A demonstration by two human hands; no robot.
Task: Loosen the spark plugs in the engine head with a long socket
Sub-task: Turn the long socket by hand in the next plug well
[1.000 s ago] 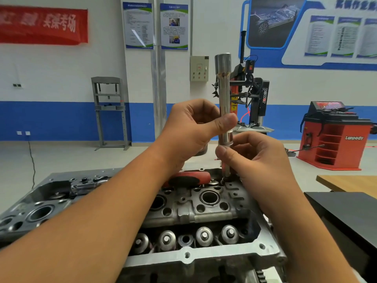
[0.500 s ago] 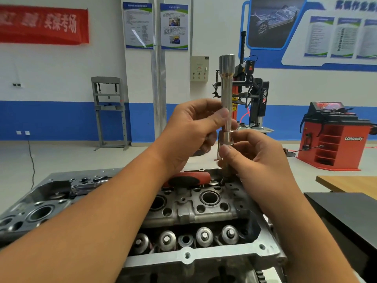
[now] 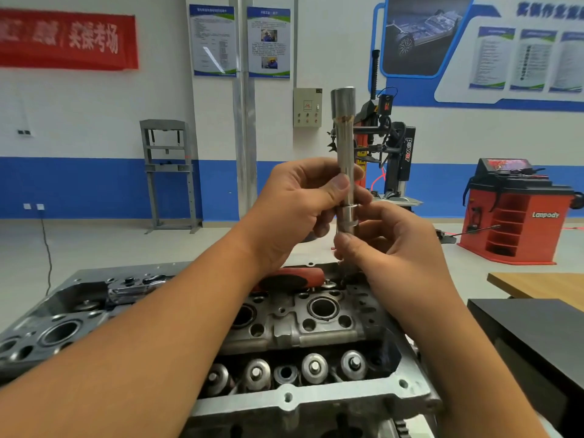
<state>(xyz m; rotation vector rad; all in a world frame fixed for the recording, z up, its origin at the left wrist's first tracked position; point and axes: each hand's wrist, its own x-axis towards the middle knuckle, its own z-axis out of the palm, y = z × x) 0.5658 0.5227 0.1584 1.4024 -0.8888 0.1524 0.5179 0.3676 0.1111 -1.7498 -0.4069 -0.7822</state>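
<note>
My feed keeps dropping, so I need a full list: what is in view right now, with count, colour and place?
Long steel socket: one, silver, upright, held above the head.
Cast aluminium engine head: one, grey, bottom centre.
Red-handled ratchet: one, red and black, lying on the head's far side.
Red wheel balancer: one, far right.
Tyre changer: one, black and red, behind the socket.
Grey press frame: one, back wall.
Left hand: pinches the socket's shaft.
Right hand: grips its lower end.

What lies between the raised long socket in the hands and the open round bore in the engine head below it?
In the head view, the right hand sits under the long socket; past it a red-handled tool lies on the engine head behind the bore.
</note>
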